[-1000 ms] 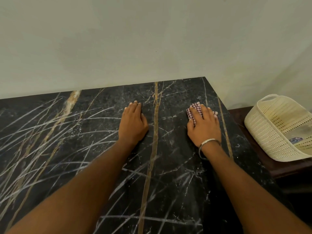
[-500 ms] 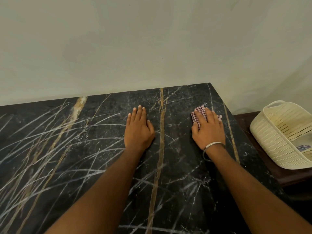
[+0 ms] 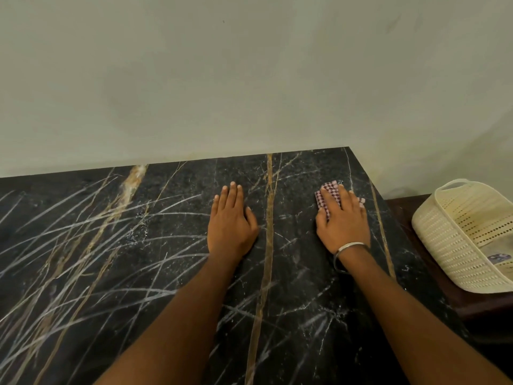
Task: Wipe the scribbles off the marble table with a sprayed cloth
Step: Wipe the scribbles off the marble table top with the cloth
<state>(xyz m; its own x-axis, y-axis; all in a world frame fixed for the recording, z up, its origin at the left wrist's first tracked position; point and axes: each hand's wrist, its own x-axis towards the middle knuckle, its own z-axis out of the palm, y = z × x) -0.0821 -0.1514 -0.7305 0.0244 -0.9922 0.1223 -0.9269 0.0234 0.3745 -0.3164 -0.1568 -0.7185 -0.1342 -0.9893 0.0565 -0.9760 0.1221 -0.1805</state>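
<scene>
Pale plaster wall (image 3: 249,79) backs a black marble tabletop (image 3: 291,315) streaked with gold veins and many whitish scribbles (image 3: 83,245), thickest to the left of the left hand (image 3: 230,226). That hand lies flat on the stone, fingers straight and together. Right of it, the right hand (image 3: 342,223), wearing a metal bangle (image 3: 348,250), presses a checked cloth (image 3: 327,194) flat near the tabletop's far right corner. Beyond that edge, a cream perforated basket (image 3: 458,232) sits on a lower dark surface.

No text can be read (the label inside the basket (image 3: 469,240) is too blurred).
</scene>
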